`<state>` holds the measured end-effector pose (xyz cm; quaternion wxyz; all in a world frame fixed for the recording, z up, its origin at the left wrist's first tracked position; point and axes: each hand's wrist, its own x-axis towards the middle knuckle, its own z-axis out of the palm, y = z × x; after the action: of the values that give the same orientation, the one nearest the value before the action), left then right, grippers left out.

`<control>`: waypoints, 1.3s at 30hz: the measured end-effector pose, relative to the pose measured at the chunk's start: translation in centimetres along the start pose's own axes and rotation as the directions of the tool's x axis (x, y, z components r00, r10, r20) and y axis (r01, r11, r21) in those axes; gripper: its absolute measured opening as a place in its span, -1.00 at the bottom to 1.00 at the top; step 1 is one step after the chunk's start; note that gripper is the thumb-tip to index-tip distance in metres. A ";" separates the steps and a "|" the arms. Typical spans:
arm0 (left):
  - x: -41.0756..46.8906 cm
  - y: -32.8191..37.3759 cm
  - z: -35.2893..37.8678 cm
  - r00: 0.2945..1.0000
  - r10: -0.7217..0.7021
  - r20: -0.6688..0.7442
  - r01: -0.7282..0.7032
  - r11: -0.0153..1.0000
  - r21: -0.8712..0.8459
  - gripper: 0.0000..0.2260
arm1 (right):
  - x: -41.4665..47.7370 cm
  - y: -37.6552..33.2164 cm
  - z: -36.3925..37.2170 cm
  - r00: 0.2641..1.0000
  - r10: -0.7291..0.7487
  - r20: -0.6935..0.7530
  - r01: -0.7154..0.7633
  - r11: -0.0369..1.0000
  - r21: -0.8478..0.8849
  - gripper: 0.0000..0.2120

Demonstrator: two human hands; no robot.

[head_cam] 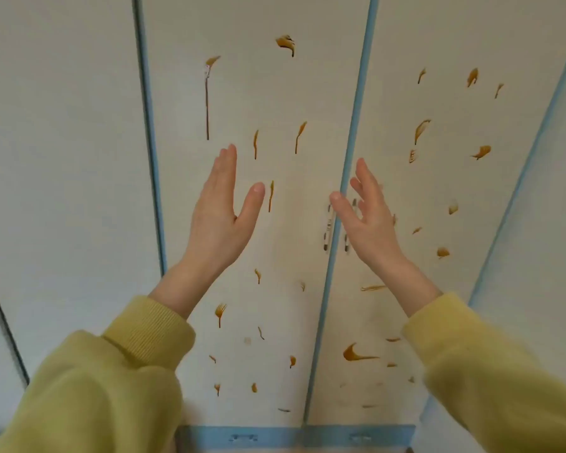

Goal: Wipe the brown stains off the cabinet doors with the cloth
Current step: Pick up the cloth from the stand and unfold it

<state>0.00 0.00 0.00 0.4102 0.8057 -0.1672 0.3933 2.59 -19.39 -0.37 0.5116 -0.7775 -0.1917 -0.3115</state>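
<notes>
My left hand (219,210) and right hand (366,214) are wide open and hold nothing.
Brown stains (356,354) run up and down the doors (307,93) ahead, one door by each hand; no cloth, maybe out of view.

No legible text — none anywhere

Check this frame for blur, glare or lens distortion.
Head view: soft even light, no glare or hard shadows; the wide lens fans the blue door edges outward toward the top; stains, left hand and right hand read sharp; sleeves at the bottom look soft.
</notes>
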 end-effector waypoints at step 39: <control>2.8 -24.1 -8.7 0.900 -0.435 -0.010 0.428 0.890 -0.158 -0.47 | 3.3 2.9 26.6 0.941 0.218 0.258 -0.260 0.955 0.141 -0.28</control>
<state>11.72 21.68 -7.46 0.5509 0.7801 -0.0042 0.2964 14.48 3.70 -7.56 0.5842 -0.7797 -0.1820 -0.1330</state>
